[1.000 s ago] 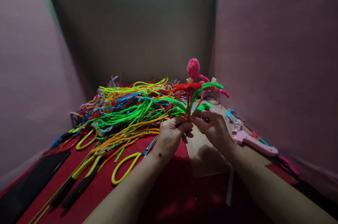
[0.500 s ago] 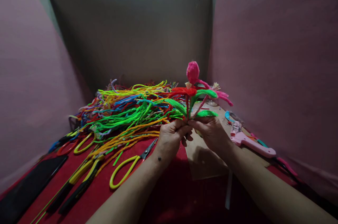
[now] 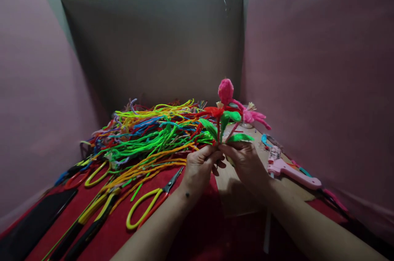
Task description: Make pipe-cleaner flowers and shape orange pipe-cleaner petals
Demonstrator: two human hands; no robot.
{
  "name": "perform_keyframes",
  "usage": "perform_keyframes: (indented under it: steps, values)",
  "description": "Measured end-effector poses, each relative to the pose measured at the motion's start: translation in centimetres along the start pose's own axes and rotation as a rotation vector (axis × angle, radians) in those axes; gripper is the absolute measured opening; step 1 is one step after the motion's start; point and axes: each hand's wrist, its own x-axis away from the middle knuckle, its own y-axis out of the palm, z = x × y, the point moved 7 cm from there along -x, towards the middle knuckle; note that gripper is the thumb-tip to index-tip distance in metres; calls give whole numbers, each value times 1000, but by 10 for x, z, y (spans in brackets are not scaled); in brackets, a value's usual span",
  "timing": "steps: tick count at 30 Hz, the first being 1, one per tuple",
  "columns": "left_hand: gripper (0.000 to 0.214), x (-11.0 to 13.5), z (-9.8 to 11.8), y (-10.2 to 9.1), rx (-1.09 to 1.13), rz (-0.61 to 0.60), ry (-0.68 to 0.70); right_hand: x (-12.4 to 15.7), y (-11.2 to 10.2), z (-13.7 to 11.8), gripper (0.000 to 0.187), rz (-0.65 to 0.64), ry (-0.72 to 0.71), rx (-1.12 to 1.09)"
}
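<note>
Both my hands meet at the middle of the table and pinch the stems of a small bunch of pipe-cleaner flowers (image 3: pixel 226 115). My left hand (image 3: pixel 200 168) grips the stems from the left, fingers curled. From the right, my right hand (image 3: pixel 244 160) closes its fingertips on the same stems. The bunch stands upright above my hands: a round pink bud on top, a red flower, a pink flower leaning right, and green leaves spreading just above my fingers.
A big heap of coloured pipe cleaners (image 3: pixel 147 129) fills the red table (image 3: pixel 107 232) behind and left. Yellow-handled scissors (image 3: pixel 147 205) and pliers (image 3: pixel 89 216) lie at front left. A pink glue gun (image 3: pixel 292 172) lies right, on a brown board (image 3: pixel 237 195). Pink walls close both sides.
The bunch has turned in my fingers: the red flower and leaves now point differently and the pink flower shows more to the right. My view has tilted upward a little.
</note>
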Motion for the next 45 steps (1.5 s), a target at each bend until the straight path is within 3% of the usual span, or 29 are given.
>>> perform_keyframes:
  steps: [9, 22, 32, 45]
  values:
    - [16, 2, 1, -6, -27, 108, 70, -1, -2, 2, 17, 43, 1, -18]
    - [15, -1, -2, -8, 71, 89, 39, -1, 8, -8, 23, -85, 14, 25]
    - [8, 1, 3, -5, -11, 89, 40, -3, 9, -5, 21, -77, 46, -24]
    - [22, 0, 7, -5, -33, 4, -65, -4, 1, 2, 18, -62, 62, -19]
